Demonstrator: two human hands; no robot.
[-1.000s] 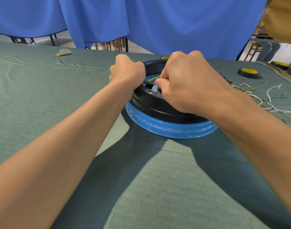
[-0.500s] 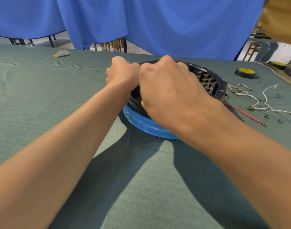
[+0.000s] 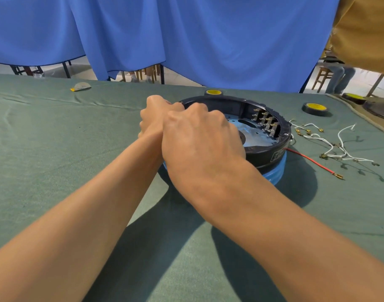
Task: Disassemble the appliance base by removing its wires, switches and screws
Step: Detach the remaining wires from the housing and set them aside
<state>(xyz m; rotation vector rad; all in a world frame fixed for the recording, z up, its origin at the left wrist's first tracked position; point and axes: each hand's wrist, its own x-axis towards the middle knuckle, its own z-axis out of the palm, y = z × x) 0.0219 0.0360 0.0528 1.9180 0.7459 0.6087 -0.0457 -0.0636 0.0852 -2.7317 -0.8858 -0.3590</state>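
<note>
— Whereabouts on the bench?
— Middle, nearer the far edge. Left hand fisted against the left rim of the appliance base; right hand pressed close beside it, fingers curled down inside. Cannot tell what either clamps.
— Handling?
— Probably light but rigid: hard black shell on a blue ring, likely to slide on cloth. Best gripped by the rim wall, not by the switches at the right wall, whose thin metal tabs would probably bend.
— Further right?
— Red wire trailing from under the base, loose white wires beyond, tape roll toward the far right corner.
</note>
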